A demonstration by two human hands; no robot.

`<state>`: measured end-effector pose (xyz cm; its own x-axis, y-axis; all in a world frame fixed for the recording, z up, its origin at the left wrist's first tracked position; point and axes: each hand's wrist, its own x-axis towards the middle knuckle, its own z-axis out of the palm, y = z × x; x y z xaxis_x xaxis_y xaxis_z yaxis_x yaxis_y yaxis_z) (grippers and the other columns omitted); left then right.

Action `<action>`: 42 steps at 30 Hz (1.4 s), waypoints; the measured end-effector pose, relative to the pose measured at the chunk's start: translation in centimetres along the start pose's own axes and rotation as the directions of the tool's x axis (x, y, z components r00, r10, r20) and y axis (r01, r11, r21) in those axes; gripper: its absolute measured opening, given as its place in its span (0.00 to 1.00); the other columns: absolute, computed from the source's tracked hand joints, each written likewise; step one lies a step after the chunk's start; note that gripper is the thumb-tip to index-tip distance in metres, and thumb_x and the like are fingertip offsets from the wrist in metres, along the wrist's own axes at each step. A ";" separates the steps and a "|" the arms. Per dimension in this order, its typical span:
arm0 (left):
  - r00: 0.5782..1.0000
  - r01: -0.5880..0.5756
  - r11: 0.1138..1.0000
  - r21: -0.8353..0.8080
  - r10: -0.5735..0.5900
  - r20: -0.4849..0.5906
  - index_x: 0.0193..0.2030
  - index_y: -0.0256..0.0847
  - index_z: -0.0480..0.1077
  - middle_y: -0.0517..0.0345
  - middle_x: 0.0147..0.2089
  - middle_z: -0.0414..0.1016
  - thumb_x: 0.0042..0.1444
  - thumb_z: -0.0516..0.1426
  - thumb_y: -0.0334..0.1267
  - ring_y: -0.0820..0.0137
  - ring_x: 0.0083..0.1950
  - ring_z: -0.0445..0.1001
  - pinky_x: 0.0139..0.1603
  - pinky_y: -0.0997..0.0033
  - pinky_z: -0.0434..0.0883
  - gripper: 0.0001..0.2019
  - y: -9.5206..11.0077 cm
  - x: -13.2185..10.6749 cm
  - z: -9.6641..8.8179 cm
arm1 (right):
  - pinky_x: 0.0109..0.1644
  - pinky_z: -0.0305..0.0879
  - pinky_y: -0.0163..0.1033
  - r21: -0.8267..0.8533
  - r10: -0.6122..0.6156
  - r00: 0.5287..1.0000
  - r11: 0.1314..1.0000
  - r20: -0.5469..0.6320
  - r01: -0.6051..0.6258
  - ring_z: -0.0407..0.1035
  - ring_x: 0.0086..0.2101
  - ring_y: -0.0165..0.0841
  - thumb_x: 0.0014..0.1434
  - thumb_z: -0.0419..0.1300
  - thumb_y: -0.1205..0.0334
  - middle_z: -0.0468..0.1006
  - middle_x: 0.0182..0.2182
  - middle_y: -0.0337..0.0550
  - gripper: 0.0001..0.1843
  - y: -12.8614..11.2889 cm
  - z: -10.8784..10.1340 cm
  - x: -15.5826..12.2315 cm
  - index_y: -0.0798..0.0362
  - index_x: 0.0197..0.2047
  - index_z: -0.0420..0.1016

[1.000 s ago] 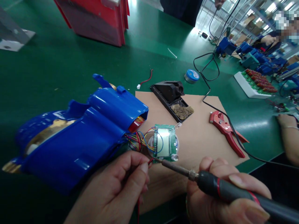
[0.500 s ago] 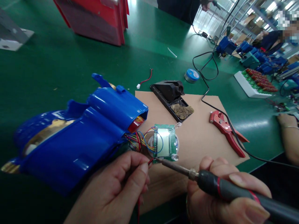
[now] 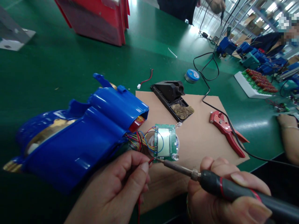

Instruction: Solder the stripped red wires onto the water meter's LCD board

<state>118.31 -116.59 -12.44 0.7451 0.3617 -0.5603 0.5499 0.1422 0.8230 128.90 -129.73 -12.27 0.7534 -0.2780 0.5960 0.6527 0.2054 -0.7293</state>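
Note:
My left hand point(image 3: 116, 189) pinches a thin red wire point(image 3: 150, 161) between thumb and forefinger and holds its end to the lower left corner of a small green circuit board point(image 3: 164, 142). My right hand point(image 3: 224, 199) grips a black soldering iron point(image 3: 224, 188). The iron's tip point(image 3: 158, 160) touches that same corner, where the wire meets the board. Coloured wires run from the board into a big blue plastic housing point(image 3: 77, 137) lying at the left. The board lies on a brown cardboard sheet point(image 3: 201, 137).
On the cardboard lie a black iron stand with a sponge point(image 3: 174, 98) and red cutters point(image 3: 225, 130). A solder spool point(image 3: 192, 76), a loose red lead point(image 3: 146, 81) and a red bin point(image 3: 98, 18) are farther back. Another person's arm point(image 3: 288, 137) rests at the right edge.
Both hands stay nearly still with the tip on the joint. The right hand and iron have shifted slightly down and right. A person at the far end has moved a hand.

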 end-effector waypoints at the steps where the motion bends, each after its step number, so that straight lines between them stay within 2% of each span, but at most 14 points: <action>1: 1.000 -0.003 1.000 0.006 0.003 0.000 0.38 0.47 0.72 0.65 0.27 0.72 0.61 0.54 0.67 0.74 0.26 0.71 0.25 0.80 0.71 0.24 0.0 0.1 0.0 | 0.18 0.51 0.33 0.000 0.011 1.000 1.000 -0.010 -0.011 0.50 0.16 0.26 0.67 0.60 0.49 0.56 0.17 0.26 0.13 0.0 -0.1 0.0 0.50 0.44 0.74; 6: 0.998 -0.064 0.997 0.051 0.064 -0.003 0.38 0.47 0.72 0.65 0.26 0.72 0.62 0.52 0.66 0.74 0.25 0.71 0.24 0.80 0.70 0.24 -0.1 0.1 0.1 | 0.22 0.56 0.35 0.063 0.164 0.986 0.984 -0.003 -0.164 0.53 0.20 0.27 0.66 0.59 0.47 0.58 0.20 0.29 0.14 -0.7 -1.4 0.7 0.49 0.42 0.74; 10: 0.980 -0.162 0.964 0.211 0.182 -0.079 0.41 0.49 0.72 0.66 0.24 0.74 0.63 0.53 0.64 0.73 0.24 0.74 0.28 0.79 0.73 0.21 0.2 0.0 -0.2 | 0.24 0.59 0.34 0.167 0.357 0.932 0.917 0.060 -0.362 0.48 0.19 0.26 0.62 0.62 0.47 0.56 0.19 0.28 0.15 -1.7 -1.6 2.3 0.50 0.44 0.76; 13: 0.944 -0.236 0.923 0.303 0.291 -0.152 0.40 0.50 0.74 0.67 0.23 0.76 0.62 0.55 0.62 0.73 0.23 0.74 0.30 0.81 0.74 0.18 0.4 0.1 -0.3 | 0.18 0.50 0.29 0.260 0.440 0.887 0.848 0.139 -0.461 0.44 0.19 0.24 0.60 0.66 0.48 0.53 0.20 0.27 0.17 -2.1 -1.2 3.4 0.52 0.44 0.77; 15: 0.951 -0.216 0.933 0.288 0.267 -0.153 0.41 0.51 0.74 0.67 0.25 0.78 0.62 0.55 0.61 0.72 0.25 0.76 0.26 0.82 0.73 0.18 0.6 0.2 -0.3 | 0.15 0.43 0.27 0.280 0.472 0.846 0.801 0.248 -0.529 0.44 0.19 0.23 0.60 0.67 0.48 0.53 0.20 0.28 0.17 -2.1 -1.1 3.8 0.52 0.43 0.77; 17: 0.967 -0.177 0.950 0.256 0.216 -0.133 0.41 0.50 0.74 0.65 0.27 0.79 0.61 0.55 0.63 0.71 0.27 0.78 0.24 0.82 0.73 0.20 0.7 0.2 -0.3 | 0.13 0.39 0.26 0.294 0.442 0.822 0.782 0.360 -0.549 0.47 0.19 0.24 0.62 0.65 0.50 0.54 0.22 0.29 0.15 -2.0 -1.4 3.9 0.52 0.45 0.76; 19: 0.978 -0.147 0.962 0.228 0.176 -0.115 0.40 0.48 0.74 0.64 0.27 0.79 0.60 0.55 0.64 0.70 0.27 0.79 0.24 0.82 0.74 0.22 0.8 0.2 -0.2 | 0.12 0.38 0.25 0.309 0.394 0.817 0.785 0.420 -0.537 0.48 0.19 0.24 0.63 0.62 0.56 0.56 0.24 0.31 0.13 -1.7 -1.9 4.0 0.51 0.49 0.75; 22: 0.986 -0.112 0.972 0.209 0.134 -0.096 0.40 0.48 0.74 0.63 0.25 0.77 0.60 0.54 0.65 0.70 0.25 0.77 0.23 0.81 0.72 0.23 0.9 0.1 -0.1 | 0.13 0.41 0.25 0.297 0.364 0.822 0.805 0.438 -0.514 0.50 0.20 0.24 0.64 0.60 0.62 0.58 0.25 0.31 0.12 -1.3 -2.4 4.1 0.51 0.51 0.73; 26: 0.974 -0.177 0.939 0.294 0.209 -0.082 0.37 0.49 0.74 0.64 0.21 0.74 0.61 0.53 0.64 0.73 0.21 0.72 0.20 0.81 0.67 0.22 1.1 0.3 -0.3 | 0.19 0.55 0.28 0.261 0.304 0.874 0.871 0.378 -0.416 0.53 0.20 0.25 0.62 0.61 0.54 0.58 0.21 0.30 0.10 -1.0 -1.9 4.2 0.51 0.40 0.71; 28: 0.964 -0.215 0.920 0.327 0.253 -0.080 0.36 0.48 0.74 0.65 0.20 0.73 0.60 0.53 0.64 0.74 0.20 0.70 0.20 0.81 0.66 0.22 1.1 0.4 -0.5 | 0.22 0.59 0.31 0.227 0.279 0.903 0.904 0.328 -0.362 0.54 0.19 0.25 0.61 0.59 0.56 0.60 0.20 0.30 0.08 -1.0 -1.3 4.0 0.52 0.37 0.69; 31: 0.966 -0.208 0.921 0.329 0.246 -0.078 0.37 0.48 0.74 0.66 0.21 0.73 0.60 0.54 0.64 0.73 0.21 0.71 0.22 0.82 0.66 0.22 1.1 0.5 -0.8 | 0.22 0.59 0.31 0.188 0.268 0.926 0.928 0.267 -0.323 0.56 0.18 0.25 0.60 0.58 0.61 0.64 0.19 0.30 0.06 -1.1 -0.8 3.5 0.53 0.40 0.70; 34: 0.972 -0.181 0.934 0.308 0.218 -0.091 0.36 0.48 0.74 0.65 0.20 0.71 0.59 0.54 0.65 0.73 0.22 0.70 0.21 0.81 0.65 0.22 1.0 0.4 -0.7 | 0.23 0.59 0.32 0.134 0.254 0.948 0.950 0.190 -0.281 0.57 0.19 0.25 0.59 0.58 0.60 0.65 0.20 0.30 0.07 -1.2 -0.7 2.7 0.53 0.39 0.71; 39: 0.980 -0.138 0.960 0.243 0.169 -0.109 0.36 0.48 0.74 0.65 0.22 0.72 0.57 0.55 0.67 0.73 0.22 0.68 0.21 0.81 0.64 0.23 0.7 0.3 -0.3 | 0.21 0.55 0.33 0.012 0.085 0.993 0.996 0.082 -0.086 0.57 0.18 0.25 0.60 0.57 0.60 0.61 0.19 0.28 0.06 -1.1 -0.5 1.7 0.53 0.37 0.71; 42: 0.982 -0.133 0.966 0.222 0.159 -0.100 0.37 0.49 0.74 0.66 0.25 0.74 0.57 0.55 0.67 0.74 0.24 0.69 0.23 0.83 0.66 0.23 0.4 0.4 -0.3 | 0.19 0.52 0.33 -0.023 0.056 0.996 0.998 0.065 -0.054 0.55 0.17 0.25 0.60 0.58 0.59 0.59 0.18 0.27 0.06 -1.1 -0.1 1.3 0.53 0.35 0.70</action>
<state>118.77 -116.09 -12.29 0.7813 0.4701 -0.4106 0.5155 -0.1151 0.8491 129.11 -130.42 -10.76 0.7923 -0.2047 0.5748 0.6086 0.1982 -0.7683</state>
